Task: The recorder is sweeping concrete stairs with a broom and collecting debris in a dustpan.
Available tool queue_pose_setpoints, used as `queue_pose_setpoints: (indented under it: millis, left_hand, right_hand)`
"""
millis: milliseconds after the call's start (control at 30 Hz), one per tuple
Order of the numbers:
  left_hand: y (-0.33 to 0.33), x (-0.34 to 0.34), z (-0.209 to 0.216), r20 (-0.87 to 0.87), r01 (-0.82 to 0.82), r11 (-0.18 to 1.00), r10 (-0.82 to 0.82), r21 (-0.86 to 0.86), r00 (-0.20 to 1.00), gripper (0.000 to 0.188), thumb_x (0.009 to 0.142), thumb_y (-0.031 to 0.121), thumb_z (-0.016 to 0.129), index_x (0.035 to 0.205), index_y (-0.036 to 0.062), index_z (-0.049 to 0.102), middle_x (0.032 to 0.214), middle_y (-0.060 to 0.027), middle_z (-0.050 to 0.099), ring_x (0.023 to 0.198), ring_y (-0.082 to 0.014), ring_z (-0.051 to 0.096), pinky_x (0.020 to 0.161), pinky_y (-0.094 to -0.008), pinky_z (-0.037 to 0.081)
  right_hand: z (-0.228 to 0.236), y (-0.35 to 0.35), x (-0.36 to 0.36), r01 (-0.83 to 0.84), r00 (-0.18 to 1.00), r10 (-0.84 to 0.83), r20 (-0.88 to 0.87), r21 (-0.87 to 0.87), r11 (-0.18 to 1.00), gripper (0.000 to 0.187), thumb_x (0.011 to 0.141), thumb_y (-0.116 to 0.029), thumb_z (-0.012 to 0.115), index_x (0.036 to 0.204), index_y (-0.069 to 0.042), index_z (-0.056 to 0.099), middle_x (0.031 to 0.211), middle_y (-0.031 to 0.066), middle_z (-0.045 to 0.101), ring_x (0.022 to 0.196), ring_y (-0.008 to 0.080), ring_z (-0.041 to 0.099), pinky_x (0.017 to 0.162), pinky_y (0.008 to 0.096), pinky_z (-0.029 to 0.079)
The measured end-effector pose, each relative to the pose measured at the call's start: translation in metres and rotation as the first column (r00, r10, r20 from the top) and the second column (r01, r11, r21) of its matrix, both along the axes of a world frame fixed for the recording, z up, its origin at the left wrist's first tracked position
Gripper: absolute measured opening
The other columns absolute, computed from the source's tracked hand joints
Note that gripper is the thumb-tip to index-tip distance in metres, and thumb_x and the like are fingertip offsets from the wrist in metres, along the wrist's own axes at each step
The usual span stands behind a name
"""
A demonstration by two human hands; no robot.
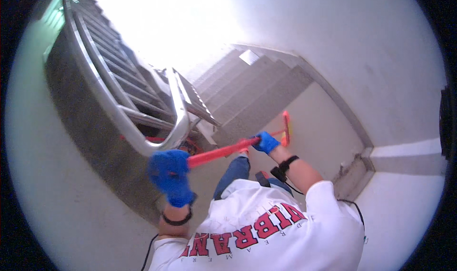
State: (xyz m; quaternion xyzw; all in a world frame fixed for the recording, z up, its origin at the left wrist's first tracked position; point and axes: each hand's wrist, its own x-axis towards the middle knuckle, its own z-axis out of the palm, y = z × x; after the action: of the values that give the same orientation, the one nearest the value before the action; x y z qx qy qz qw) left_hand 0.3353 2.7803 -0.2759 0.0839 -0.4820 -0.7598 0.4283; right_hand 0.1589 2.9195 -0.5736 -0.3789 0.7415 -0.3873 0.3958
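Observation:
Both my hands wear blue gloves and grip the long red handle of a broom (220,152). My left hand (170,175) is closed round its upper end, close to the stair railing. Farther along the handle, my right hand (266,143) is wrapped round it. Beyond the right hand, the orange-red broom head (286,129) with yellowish bristles is down at the pale landing floor. The handle slants across in front of my body.
A curved metal handrail (128,136) stands at left, with stairs beyond it. Grey steps (257,87) adjoin the landing (318,123). A pale flat square (249,57) lies on one step. A partly hidden red object (191,146) is behind the rail. White wall (371,71) at right.

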Motion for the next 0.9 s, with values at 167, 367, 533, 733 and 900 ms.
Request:
queue_pose_setpoints:
  millis: [167,367,533,733,900]
  left_hand:
    - [-0.059,-0.046,0.060,0.040,-0.184,0.938,0.204,-0.295,0.978,0.029,0.073,0.020,0.041,0.050,0.0103,0.028,0.043,-0.0002,0.028,0.039,-0.0130,0.031,0.041,-0.0265,0.027]
    - [-0.097,-0.150,0.078,0.248,0.169,0.662,0.026,-0.730,0.968,0.029,0.069,0.022,0.049,0.047,0.0058,0.038,0.042,-0.0063,0.042,0.039,-0.0158,0.043,0.045,-0.0288,0.040]
    - [-0.138,-0.184,0.053,0.251,0.148,0.792,0.006,-0.592,0.968,0.033,0.073,0.025,0.046,0.048,0.0055,0.037,0.040,-0.0061,0.039,0.037,-0.0164,0.040,0.043,-0.0293,0.038]
    - [-0.121,-0.222,-0.056,0.280,0.364,0.924,-0.321,-0.115,0.904,0.019,0.073,0.012,0.044,0.057,0.0047,0.037,0.049,-0.0060,0.039,0.045,-0.0166,0.040,0.044,-0.0276,0.034]
    - [-0.143,-0.260,-0.024,0.269,0.240,0.909,-0.151,-0.340,0.951,0.014,0.068,0.010,0.041,0.056,0.0060,0.034,0.054,-0.0032,0.034,0.051,-0.0148,0.037,0.048,-0.0296,0.036]
  right_hand:
    - [-0.017,-0.106,0.004,0.375,0.927,-0.372,0.049,-0.131,0.918,0.023,0.067,-0.018,0.033,0.064,-0.003,0.051,0.058,0.0060,0.050,0.054,0.0160,0.048,0.051,0.0270,0.040]
    - [-0.042,-0.223,-0.054,0.458,0.659,-0.094,0.746,-0.298,0.838,0.007,0.058,-0.012,0.052,0.062,-0.006,0.053,0.062,0.0071,0.055,0.054,0.0145,0.050,0.049,0.0274,0.039]
    - [-0.050,-0.184,-0.115,0.180,0.979,-0.201,-0.039,-0.309,0.934,0.003,0.058,-0.011,0.052,0.057,-0.008,0.053,0.054,0.0070,0.053,0.047,0.0143,0.048,0.046,0.0284,0.038]
    - [-0.086,-0.052,-0.181,0.353,0.915,-0.330,-0.231,0.068,0.933,0.004,0.054,-0.005,0.054,0.057,-0.007,0.055,0.053,0.0066,0.053,0.048,0.0102,0.047,0.045,0.0272,0.038]
    - [-0.053,-0.053,-0.209,0.648,0.730,-0.591,0.344,-0.074,0.758,0.004,0.055,-0.006,0.055,0.060,-0.006,0.056,0.054,0.0057,0.053,0.050,0.0098,0.049,0.046,0.0263,0.039]
